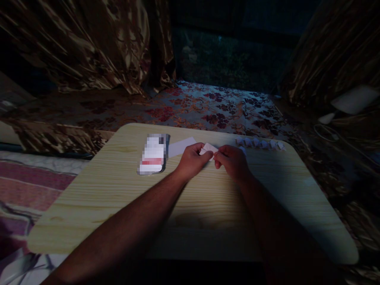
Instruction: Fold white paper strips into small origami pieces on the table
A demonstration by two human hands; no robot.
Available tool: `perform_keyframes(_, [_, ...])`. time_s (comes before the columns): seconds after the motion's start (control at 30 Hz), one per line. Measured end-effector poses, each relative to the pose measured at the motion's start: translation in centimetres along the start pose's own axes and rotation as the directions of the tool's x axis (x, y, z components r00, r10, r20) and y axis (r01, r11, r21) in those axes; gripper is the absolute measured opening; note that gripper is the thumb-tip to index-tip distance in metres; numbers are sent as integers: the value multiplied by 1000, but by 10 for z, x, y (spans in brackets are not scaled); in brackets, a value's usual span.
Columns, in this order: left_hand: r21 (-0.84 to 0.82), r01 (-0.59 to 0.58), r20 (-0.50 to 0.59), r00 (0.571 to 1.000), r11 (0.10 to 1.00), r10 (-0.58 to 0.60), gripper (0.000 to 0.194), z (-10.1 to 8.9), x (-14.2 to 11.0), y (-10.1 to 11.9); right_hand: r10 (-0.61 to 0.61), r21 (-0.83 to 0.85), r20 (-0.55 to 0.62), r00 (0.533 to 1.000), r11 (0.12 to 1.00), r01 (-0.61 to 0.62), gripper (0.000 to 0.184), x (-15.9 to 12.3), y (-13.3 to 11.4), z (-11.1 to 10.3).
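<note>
White paper, folded small (pixel 209 148), lies between the two hands over the far half of the table; from where I stand, I cannot tell whether its underside touches the wood. Left hand (pixel 191 161): closed on the paper, thumb laid across the near face, fingers behind. Right hand (pixel 233 160): fingertips drawn narrow in a pinch at the paper's right end, the remaining fingers curled in. A faint diagonal line, probably a crease, crosses the upper face.

Handling, as I judge it: the left grip serves best as a steady clamp, firm enough to stop slipping yet light enough not to crumple the layers. The right fingertips do well to square the edges before any pressing, then run along the fold from its held end outward. Dim light makes misaligned corners easy to miss; flattening against the tabletop would give a sharper line than pinching in the air.

Surroundings: a pale flat sheet (pixel 181 146) lies left of the hands, just beside a blurred white item (pixel 152 154). Beyond the right hand, small folded pieces (pixel 261 143) stand in a row along the far edge of the pale wooden table (pixel 101 182). Flowered cloth (pixel 222 105) extends behind.
</note>
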State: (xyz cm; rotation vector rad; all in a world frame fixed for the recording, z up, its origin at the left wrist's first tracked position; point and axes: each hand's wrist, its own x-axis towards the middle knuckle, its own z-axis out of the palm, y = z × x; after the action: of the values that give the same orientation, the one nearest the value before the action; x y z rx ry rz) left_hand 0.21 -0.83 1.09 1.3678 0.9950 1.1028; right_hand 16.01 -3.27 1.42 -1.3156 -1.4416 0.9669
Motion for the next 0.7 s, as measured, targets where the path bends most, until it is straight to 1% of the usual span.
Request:
perform_keyframes(0.27, [22, -35, 26, 999, 999, 35, 19, -1, -2, 0, 14, 63, 31, 999, 998, -16, 15, 1, -1, 0])
perform_keyframes(0.37, [18, -34, 19, 999, 999, 33, 20, -2, -1, 0, 28, 63, 26, 999, 998, -29, 16, 0, -1, 0])
perform_keyframes(0.57, [-3, -17, 0, 1000, 1000, 17, 19, -1, 0, -2, 48, 117, 12, 999, 992, -49, 14, 0, 1, 1])
perform_keyframes(0.7, [24, -28, 0, 1000, 999, 28, 15, -1, 0, -1, 43, 99, 4, 999, 994, -43, 13, 1, 2, 1])
